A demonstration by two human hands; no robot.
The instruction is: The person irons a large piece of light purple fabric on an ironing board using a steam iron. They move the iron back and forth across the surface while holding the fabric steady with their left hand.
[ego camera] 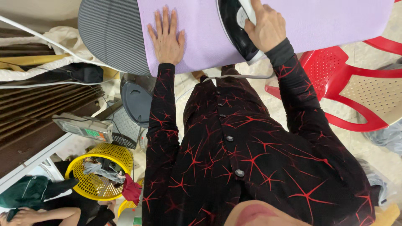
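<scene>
The iron lies on lilac cloth spread over the ironing board. The right hand is closed round its handle. The left hand lies flat, fingers spread, pressing the cloth. Beneath: red chair, yellow basket of clothes, a scale, tiled floor.

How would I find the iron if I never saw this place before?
Find the big ironing board covered with purple cloth at the top. The iron sits on that cloth under the right hand. It is the only shiny black-and-white thing there; the left hand lies flat and empty.
</scene>
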